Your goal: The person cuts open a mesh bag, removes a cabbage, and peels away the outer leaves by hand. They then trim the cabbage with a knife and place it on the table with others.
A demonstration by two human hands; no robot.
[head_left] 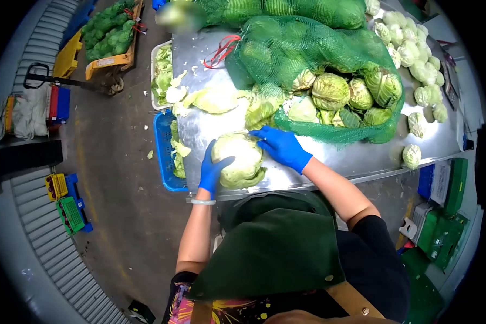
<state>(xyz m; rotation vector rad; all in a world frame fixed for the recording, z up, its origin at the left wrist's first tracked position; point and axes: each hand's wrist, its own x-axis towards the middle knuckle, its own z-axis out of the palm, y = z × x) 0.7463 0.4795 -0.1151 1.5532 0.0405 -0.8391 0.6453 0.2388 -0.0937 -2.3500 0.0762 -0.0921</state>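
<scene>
A pale green cabbage (236, 161) sits near the front edge of the steel table, a loose outer leaf folded at its lower right. My left hand (213, 168), in a blue glove, grips its left side with the thumb across the front. At the cabbage's upper right edge is my right hand (282, 148), also blue-gloved, its fingers bent together; whether they pinch something small there I cannot make out. Just beyond lie loose cabbage leaves (216, 100). To the right, an open green mesh sack (291, 54) spills several untrimmed cabbages (330, 91).
Trimmed cabbages (409, 52) are grouped along the steel table's (329, 162) right side. Left of the table stand a blue crate (166, 162) and a white bin (161, 75) with leaves. A pallet jack (86, 82) carrying filled sacks stands on the floor beyond.
</scene>
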